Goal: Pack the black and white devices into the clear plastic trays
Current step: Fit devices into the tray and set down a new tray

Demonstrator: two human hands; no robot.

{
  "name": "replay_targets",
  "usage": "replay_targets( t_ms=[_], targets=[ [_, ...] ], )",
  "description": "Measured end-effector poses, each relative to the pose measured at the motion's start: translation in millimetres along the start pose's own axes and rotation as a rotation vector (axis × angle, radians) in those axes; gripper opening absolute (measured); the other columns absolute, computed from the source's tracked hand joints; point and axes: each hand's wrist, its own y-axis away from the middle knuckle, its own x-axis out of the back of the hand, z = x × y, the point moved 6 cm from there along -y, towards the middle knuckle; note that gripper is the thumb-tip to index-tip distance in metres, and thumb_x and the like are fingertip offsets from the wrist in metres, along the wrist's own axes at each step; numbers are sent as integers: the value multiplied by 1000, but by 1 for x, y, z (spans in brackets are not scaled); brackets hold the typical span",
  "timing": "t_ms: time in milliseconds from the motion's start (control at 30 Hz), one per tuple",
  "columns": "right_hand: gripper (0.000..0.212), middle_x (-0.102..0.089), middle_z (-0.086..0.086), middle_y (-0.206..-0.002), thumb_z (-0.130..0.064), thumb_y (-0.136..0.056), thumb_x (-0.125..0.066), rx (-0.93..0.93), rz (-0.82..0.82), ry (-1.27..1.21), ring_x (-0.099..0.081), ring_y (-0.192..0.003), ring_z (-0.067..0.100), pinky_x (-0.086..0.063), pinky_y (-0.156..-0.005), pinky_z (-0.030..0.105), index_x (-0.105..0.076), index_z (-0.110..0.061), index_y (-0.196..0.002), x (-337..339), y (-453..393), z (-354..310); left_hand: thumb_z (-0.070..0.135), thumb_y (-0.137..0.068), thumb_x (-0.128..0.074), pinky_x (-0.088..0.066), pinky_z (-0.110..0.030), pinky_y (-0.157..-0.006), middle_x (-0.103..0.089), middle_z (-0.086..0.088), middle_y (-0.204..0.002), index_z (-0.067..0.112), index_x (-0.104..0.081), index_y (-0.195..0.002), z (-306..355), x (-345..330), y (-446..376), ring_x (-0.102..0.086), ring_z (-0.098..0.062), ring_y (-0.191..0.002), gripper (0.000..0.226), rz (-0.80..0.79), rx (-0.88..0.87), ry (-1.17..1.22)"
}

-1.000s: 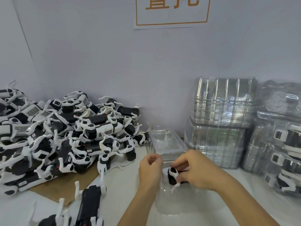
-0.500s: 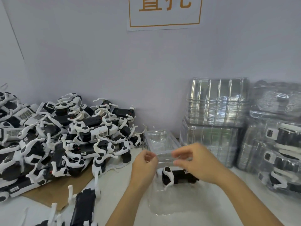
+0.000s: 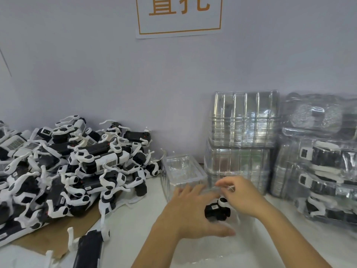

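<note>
— Two hands over the white table [image 3: 135,229], is that right? What is each one doing?

— Yes. The left hand [image 3: 190,211] is spread flat, fingers straight and apart, palm down over the near side of a clear plastic tray [image 3: 228,246] that lies on the table at about six o'clock. It grasps nothing. The right hand [image 3: 241,196] has thumb and forefinger drawn together at something clear and shiny just above the tray; what they pinch is too blurred to name.

— And the device being packed?

— One black and white device [image 3: 217,209] sits between the two hands, in that clear tray as far as the blur lets me judge. Neither hand grips it; the left fingers lie just beside it.

— Where are the rest?

— A big pile of devices [image 3: 73,169] lies at nine o'clock, partly on a sheet of brown cardboard [image 3: 58,236]. One more device [image 3: 87,248] lies apart near seven o'clock. An empty clear tray [image 3: 183,171] stands at twelve o'clock from the hands, just beyond the fingers.

— And on the right?

— Stacks of empty trays [image 3: 243,140] at one o'clock, against the wall [image 3: 96,74]. At three o'clock, packed trays [image 3: 326,171] with devices inside. An orange-lettered sign [image 3: 178,14] hangs high on the wall.
</note>
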Motion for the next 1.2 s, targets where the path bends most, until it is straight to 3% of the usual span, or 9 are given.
replay_targets(
  t_ms=[267, 433, 667, 767, 867, 933, 1000, 1067, 1200],
  targets=[
    [26, -68, -16, -110, -16, -102, -53, -1, 98, -172, -62, -105, 4, -48, -92, 26, -71, -34, -108, 24, 4, -8, 78, -65, -63, -17, -41, -114, -40, 11, -145, 43, -48, -133, -6, 8, 0, -31, -15, -136, 78, 48, 30, 22],
    [31, -73, -22, -95, -11, -99, -57, 66, 250, -362, -64, -91, -13, -46, -79, 13, -73, -38, -96, 45, 7, -18, 86, -56, -56, -20, -30, -101, -42, 18, -137, 42, -52, -126, -12, 35, 6, -37, -10, -126, 83, 217, 28, 25],
    [30, -75, -17, -94, -10, -98, -55, 43, 436, -601, -68, -92, -1, -54, -93, 36, -76, -31, -97, 54, 10, -17, 85, -53, -52, -17, -30, -110, -37, 16, -146, 40, -58, -123, -24, 70, 20, -31, -6, -134, 84, 514, 71, 131],
    [30, -76, -16, -91, -8, -98, -55, 30, 420, -637, -67, -88, -3, -53, -92, 36, -76, -29, -95, 50, 10, -17, 79, -51, -62, -25, -33, -113, -44, 16, -140, 45, -61, -111, -36, 80, 28, -35, 1, -128, 69, 628, 129, 390],
    [31, -76, -13, -89, -6, -99, -55, 36, 397, -682, -69, -88, 2, -53, -86, 29, -76, -28, -93, 44, 10, -21, 64, -56, -76, -47, -49, -105, -70, 3, -114, 34, -70, -104, -53, 83, 33, -64, -17, -109, 57, 747, 218, 889],
    [31, -77, -11, -90, -4, -98, -56, 75, 371, -713, -70, -90, 8, -51, -78, 23, -76, -27, -93, 40, 12, -31, 70, -59, -76, -50, -55, -98, -76, 1, -102, 28, -76, -103, -65, 77, 35, -69, -24, -103, 61, 754, 311, 1207],
    [26, -76, -12, -91, -7, -96, -61, 159, 335, -676, -70, -89, 8, -50, -75, 19, -76, -27, -94, 35, 16, -50, 76, -59, -73, -55, -52, -86, -75, 1, -110, 30, -78, -103, -74, 62, 35, -70, -27, -103, 64, 668, 423, 1494],
    [21, -76, -16, -91, -11, -93, -68, 277, 294, -580, -69, -86, 4, -53, -74, 18, -77, -30, -93, 27, 23, -73, 73, -64, -72, -57, -46, -74, -71, -10, -121, 24, -75, -115, -71, 49, 28, -71, -32, -99, 71, 505, 365, 1828],
    [13, -73, -15, -85, -11, -84, -78, 482, 259, -498, -69, -76, 11, -52, -69, 18, -80, -23, -91, 12, 37, -114, 75, -80, -58, -52, -52, -93, -62, -21, -130, 7, -63, -131, -53, 42, 21, -62, -39, -115, 85, 272, 97, 2135]
  ],
)
